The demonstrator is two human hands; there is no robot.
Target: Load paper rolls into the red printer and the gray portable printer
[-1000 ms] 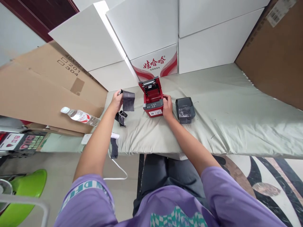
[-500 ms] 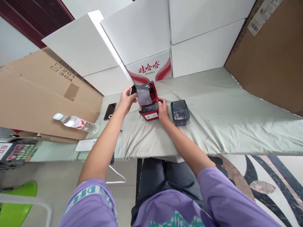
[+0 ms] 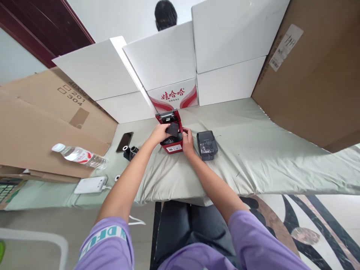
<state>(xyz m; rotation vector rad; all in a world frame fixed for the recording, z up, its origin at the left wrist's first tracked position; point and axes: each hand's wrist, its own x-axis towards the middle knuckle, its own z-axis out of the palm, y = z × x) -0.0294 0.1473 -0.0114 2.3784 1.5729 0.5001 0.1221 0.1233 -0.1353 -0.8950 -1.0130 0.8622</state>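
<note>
Printer (image 3: 171, 137), red w/ lid up, is set mid-bench (image 3: 253, 150) on a pale green cloth, white boxes (image 3: 165, 63) stacked behind. Red Chinese characters are seen on one box; "201/304" on the cardboard (image 3: 42, 112) at left. Dark paper roll (image 3: 172, 129) is pinched in the left grip (image 3: 161, 132) over the printer; right grip (image 3: 187, 138) is pressed on its side. Grey printer (image 3: 206, 144) sits just beside; phone (image 3: 124, 141), bottle (image 3: 78, 155), power bank (image 3: 90, 185) at left.

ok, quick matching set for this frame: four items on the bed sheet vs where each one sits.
Items:
1 red printer
2 grey printer
3 water bottle
4 phone

Places:
A lying on the cardboard, far left
B between both hands
C flat, just left of the black rolls
D right of the right hand

Pairs: 1-B, 2-D, 3-A, 4-C
</note>
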